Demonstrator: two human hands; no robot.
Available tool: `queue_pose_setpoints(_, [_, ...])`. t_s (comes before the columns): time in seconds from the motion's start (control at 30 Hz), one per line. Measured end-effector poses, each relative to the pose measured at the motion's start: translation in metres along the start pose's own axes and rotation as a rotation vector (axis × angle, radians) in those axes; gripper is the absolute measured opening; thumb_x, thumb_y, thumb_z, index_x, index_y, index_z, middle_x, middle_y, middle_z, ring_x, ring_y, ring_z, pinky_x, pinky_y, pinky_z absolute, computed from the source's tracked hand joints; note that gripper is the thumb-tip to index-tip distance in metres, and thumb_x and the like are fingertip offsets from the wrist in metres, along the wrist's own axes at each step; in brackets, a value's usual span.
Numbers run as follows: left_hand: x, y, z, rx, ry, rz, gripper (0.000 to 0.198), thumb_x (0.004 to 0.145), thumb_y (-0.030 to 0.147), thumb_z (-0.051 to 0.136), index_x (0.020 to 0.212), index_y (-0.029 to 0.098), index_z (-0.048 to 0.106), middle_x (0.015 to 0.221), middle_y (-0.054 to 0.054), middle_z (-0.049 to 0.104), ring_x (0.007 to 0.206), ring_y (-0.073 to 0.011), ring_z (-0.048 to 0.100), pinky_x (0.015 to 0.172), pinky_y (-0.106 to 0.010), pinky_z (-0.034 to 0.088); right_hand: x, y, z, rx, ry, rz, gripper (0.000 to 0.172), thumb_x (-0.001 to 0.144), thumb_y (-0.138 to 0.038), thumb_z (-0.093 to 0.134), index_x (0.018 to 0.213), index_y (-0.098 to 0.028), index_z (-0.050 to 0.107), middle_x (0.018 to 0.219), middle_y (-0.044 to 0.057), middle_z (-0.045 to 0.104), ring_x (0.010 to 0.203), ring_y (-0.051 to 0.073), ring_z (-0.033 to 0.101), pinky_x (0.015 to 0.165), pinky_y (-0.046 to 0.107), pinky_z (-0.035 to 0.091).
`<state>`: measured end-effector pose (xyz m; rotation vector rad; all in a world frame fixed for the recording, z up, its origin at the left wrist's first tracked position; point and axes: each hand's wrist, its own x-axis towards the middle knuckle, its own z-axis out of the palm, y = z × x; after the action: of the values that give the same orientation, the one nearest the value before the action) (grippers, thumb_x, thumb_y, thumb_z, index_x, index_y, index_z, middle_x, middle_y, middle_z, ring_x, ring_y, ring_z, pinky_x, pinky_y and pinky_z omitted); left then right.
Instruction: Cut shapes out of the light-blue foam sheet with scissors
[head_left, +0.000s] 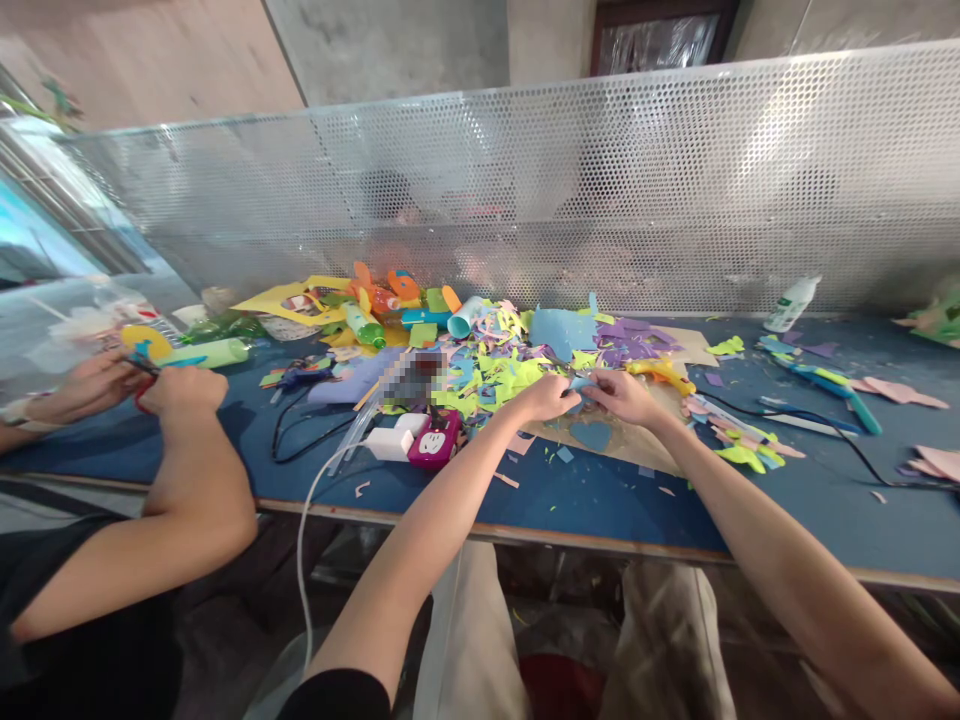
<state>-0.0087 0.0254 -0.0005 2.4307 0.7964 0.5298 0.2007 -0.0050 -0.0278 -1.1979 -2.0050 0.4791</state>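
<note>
Between my two hands is a small piece of blue paper (576,384), held over the heap of cut paper. My left hand (549,398) is closed on its left side, with thumb and fingers pinched together. From the right, my right hand (619,397) pinches the same piece. Just below them a blue heart-shaped paper (591,436) lies on a brown sheet (637,455). A yellow glue gun (661,375) rests right beside my right hand. Yellow-green paper scraps (480,385) spread to the left of my left hand.
A purple power adapter (436,440) with white plugs (390,443) and cables sits left of my forearm. A white bottle (793,304) stands near the perforated metal panel (525,200). At left, a co-worker's hands (184,390) hold scissors and yellow paper.
</note>
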Motion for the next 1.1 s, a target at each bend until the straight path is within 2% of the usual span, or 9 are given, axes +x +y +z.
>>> queue_pose_setpoints(0.17, [-0.0018, 0.003, -0.0024, -0.012, -0.028, -0.007, 0.038, 0.083, 0.025, 0.047, 0.057, 0.022, 0.019, 0.048, 0.005, 0.016, 0.044, -0.0089, 0.014, 0.049, -0.031, 0.014, -0.0009, -0.0032, 0.0002, 0.015, -0.019, -0.025, 0.03, 0.091, -0.041, 0.057, 0.069, -0.021, 0.053, 0.062, 0.001, 0.061, 0.053, 0.015, 0.053, 0.054, 0.027, 0.037])
queue_pose_setpoints(0.27, [-0.0026, 0.0028, -0.0027, -0.006, -0.001, 0.018, 0.038, 0.084, 0.025, 0.046, 0.057, 0.022, 0.019, 0.048, 0.006, 0.015, 0.043, -0.0087, 0.014, 0.049, -0.031, 0.014, -0.0013, -0.0037, 0.0002, 0.032, -0.022, -0.019, 0.03, 0.091, -0.041, 0.057, 0.069, -0.021, 0.053, 0.062, 0.001, 0.062, 0.053, 0.015, 0.054, 0.053, 0.027, 0.037])
queue_pose_setpoints(0.47, [-0.0009, -0.0019, -0.0002, 0.032, 0.045, 0.034, 0.037, 0.086, 0.032, 0.046, 0.056, 0.021, 0.027, 0.045, 0.005, 0.027, 0.041, -0.0084, 0.026, 0.047, -0.028, 0.017, -0.0022, -0.006, -0.0002, 0.06, -0.018, -0.028, 0.03, 0.092, -0.04, 0.055, 0.069, -0.021, 0.054, 0.062, 0.001, 0.06, 0.052, 0.014, 0.053, 0.053, 0.026, 0.038])
queue_pose_setpoints(0.6, [0.0004, -0.0026, 0.001, 0.028, 0.018, 0.027, 0.036, 0.084, 0.028, 0.046, 0.057, 0.021, 0.024, 0.044, 0.006, 0.024, 0.04, -0.0084, 0.022, 0.047, -0.029, 0.017, -0.0019, -0.0074, -0.0002, 0.046, -0.025, -0.02, 0.032, 0.092, -0.042, 0.056, 0.068, -0.021, 0.052, 0.059, -0.001, 0.058, 0.05, 0.013, 0.05, 0.051, 0.026, 0.035])
queue_pose_setpoints(0.7, [0.0003, 0.0001, 0.0005, -0.011, -0.025, 0.008, 0.032, 0.086, 0.026, 0.044, 0.058, 0.022, 0.028, 0.045, 0.004, 0.033, 0.04, -0.009, 0.023, 0.047, -0.029, 0.02, -0.0012, -0.0056, 0.0, 0.048, -0.008, -0.011, 0.033, 0.091, -0.043, 0.056, 0.067, -0.021, 0.05, 0.057, -0.001, 0.057, 0.049, 0.013, 0.049, 0.051, 0.026, 0.035])
queue_pose_setpoints(0.83, [-0.0011, 0.0042, -0.0022, -0.077, -0.076, 0.011, 0.02, 0.087, 0.022, 0.041, 0.067, 0.02, 0.044, 0.054, 0.0, 0.049, 0.044, -0.0113, 0.034, 0.051, -0.029, 0.028, -0.0009, -0.004, 0.0005, 0.081, -0.021, -0.018, 0.031, 0.091, -0.043, 0.056, 0.069, -0.022, 0.05, 0.058, -0.001, 0.058, 0.05, 0.014, 0.051, 0.052, 0.026, 0.036])
queue_pose_setpoints(0.9, [-0.002, 0.0041, -0.0034, -0.072, -0.06, 0.017, 0.018, 0.086, 0.019, 0.041, 0.068, 0.02, 0.044, 0.055, 0.001, 0.047, 0.045, -0.0116, 0.034, 0.052, -0.029, 0.027, -0.0013, -0.0048, 0.0008, 0.079, -0.022, -0.024, 0.031, 0.092, -0.042, 0.055, 0.069, -0.021, 0.051, 0.059, 0.0, 0.059, 0.05, 0.014, 0.051, 0.052, 0.026, 0.036])
queue_pose_setpoints(1.0, [-0.0026, 0.0013, -0.0036, -0.013, -0.028, 0.003, 0.03, 0.087, 0.024, 0.046, 0.06, 0.021, 0.033, 0.049, 0.003, 0.033, 0.043, -0.0104, 0.026, 0.05, -0.031, 0.021, -0.0023, -0.0065, 0.0009, 0.07, -0.023, -0.02, 0.032, 0.092, -0.043, 0.055, 0.069, -0.021, 0.052, 0.059, 0.0, 0.06, 0.05, 0.014, 0.052, 0.052, 0.026, 0.037])
queue_pose_setpoints(1.1, [-0.0022, -0.001, -0.002, 0.008, -0.007, 0.005, 0.036, 0.089, 0.031, 0.047, 0.059, 0.021, 0.03, 0.049, 0.003, 0.031, 0.042, -0.0101, 0.026, 0.05, -0.031, 0.02, -0.0027, -0.0068, 0.0008, 0.059, -0.025, -0.019, 0.032, 0.092, -0.043, 0.055, 0.069, -0.021, 0.053, 0.061, 0.0, 0.061, 0.051, 0.014, 0.053, 0.052, 0.026, 0.037])
